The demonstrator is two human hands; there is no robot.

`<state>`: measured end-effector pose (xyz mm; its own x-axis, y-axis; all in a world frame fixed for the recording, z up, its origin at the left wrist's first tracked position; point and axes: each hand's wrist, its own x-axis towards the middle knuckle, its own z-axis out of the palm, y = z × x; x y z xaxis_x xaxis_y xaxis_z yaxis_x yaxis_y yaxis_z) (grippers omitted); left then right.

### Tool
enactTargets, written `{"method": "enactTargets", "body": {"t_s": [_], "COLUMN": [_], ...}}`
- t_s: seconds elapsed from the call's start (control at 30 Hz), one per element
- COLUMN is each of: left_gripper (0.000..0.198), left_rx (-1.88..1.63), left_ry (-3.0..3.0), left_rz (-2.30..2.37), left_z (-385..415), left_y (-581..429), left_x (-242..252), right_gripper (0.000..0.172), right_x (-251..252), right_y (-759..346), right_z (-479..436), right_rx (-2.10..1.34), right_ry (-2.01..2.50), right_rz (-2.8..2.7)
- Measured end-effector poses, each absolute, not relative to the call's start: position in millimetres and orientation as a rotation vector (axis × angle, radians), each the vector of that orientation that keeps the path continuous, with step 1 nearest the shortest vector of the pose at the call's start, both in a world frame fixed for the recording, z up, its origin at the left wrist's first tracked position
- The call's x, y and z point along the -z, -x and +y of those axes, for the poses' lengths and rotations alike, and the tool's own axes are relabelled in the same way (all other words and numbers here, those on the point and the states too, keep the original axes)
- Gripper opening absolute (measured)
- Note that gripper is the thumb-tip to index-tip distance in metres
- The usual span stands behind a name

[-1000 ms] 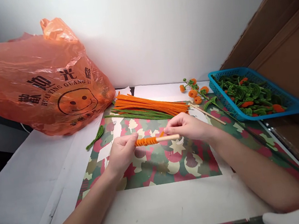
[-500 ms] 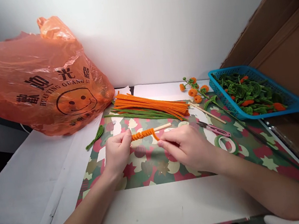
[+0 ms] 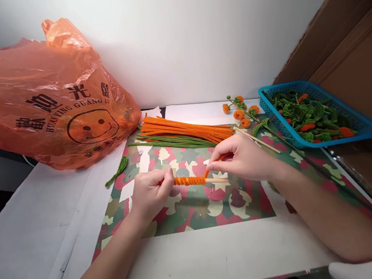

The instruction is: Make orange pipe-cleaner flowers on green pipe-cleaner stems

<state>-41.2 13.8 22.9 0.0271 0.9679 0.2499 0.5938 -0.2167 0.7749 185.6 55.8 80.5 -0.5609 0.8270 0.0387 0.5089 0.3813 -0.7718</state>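
My left hand [image 3: 153,189] is closed around the near end of a thin wooden stick [image 3: 218,180], whose bare tip points right. An orange pipe cleaner [image 3: 191,181] is coiled along the stick in tight loops beside my left thumb. Its loose end rises from the coil into the pinched fingers of my right hand [image 3: 237,158], above and right of the stick. Behind both hands lies a bundle of straight orange pipe cleaners [image 3: 184,128], with green pipe cleaners [image 3: 172,141] along its front side.
An orange plastic bag [image 3: 75,98] stands at the left. At the right is a blue basket [image 3: 342,140] of green and orange pieces. Finished orange flowers [image 3: 239,114] lie near the wall, a second wooden stick [image 3: 263,142] before them. A green looped piece [image 3: 117,171] lies left.
My right hand has moved up and right, carrying the pipe cleaner's loose end from below the stick to above it. The stick has dropped slightly and now tilts down to the right.
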Motion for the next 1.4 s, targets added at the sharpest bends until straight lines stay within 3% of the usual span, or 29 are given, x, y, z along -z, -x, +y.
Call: {"method": "enactTargets", "body": {"t_s": [0.17,0.53,0.67,0.83,0.97,1.13,1.4], "left_gripper": [0.045,0.044,0.045,0.046,0.048,0.048,0.044], "left_rx": [-1.139,-1.219,-1.231,-1.218,-1.253,-1.230,-1.316], "left_ry": [-1.786,-1.235,-1.153,-1.309,-1.656,-2.103,-2.237], "left_rz": [1.839,1.715,1.596,1.547,1.566,1.509,1.701], "left_z": [14,20,21,19,16,14,14], "left_y": [40,44,45,44,44,44,44], "left_x": [-17,-6,-1,-9,-19,-21,-13], "right_gripper": [0.017,0.022,0.019,0.025,0.021,0.009,0.015], "right_x": [-74,-41,-37,-40,-51,-68,-58], "right_y": [-170,-152,-154,-168,-182,-187,-167], "right_z": [36,24,36,58,70,65,40], "right_rx": [-0.607,-0.433,-0.723,-1.507,-1.646,-1.340,-0.239], "right_ry": [1.158,0.898,0.839,0.926,1.011,1.187,1.244], "right_rz": [-2.229,-2.020,-1.889,-1.779,-1.815,-2.159,-2.349]}}
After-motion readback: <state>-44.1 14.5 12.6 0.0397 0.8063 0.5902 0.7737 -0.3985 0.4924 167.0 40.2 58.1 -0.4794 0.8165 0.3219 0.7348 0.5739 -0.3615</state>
